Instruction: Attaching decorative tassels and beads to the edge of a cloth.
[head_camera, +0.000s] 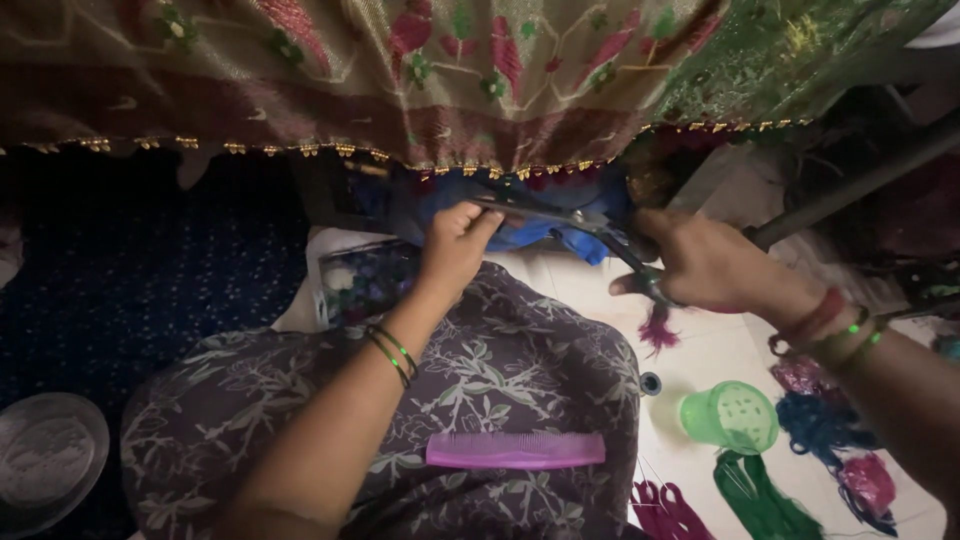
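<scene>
Pink comb on lap; scissors lie blade-left — right hand grips handles, left hand pinches the blue tassel.

Left hand pinching fabric edge, right hand holding scissors

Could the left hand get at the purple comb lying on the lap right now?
Probably yes. The purple comb lies bare on the patterned cloth over the lap, with nothing on top of it. The left hand is busy up by the scissors, though, so it would have to let go first.
</scene>
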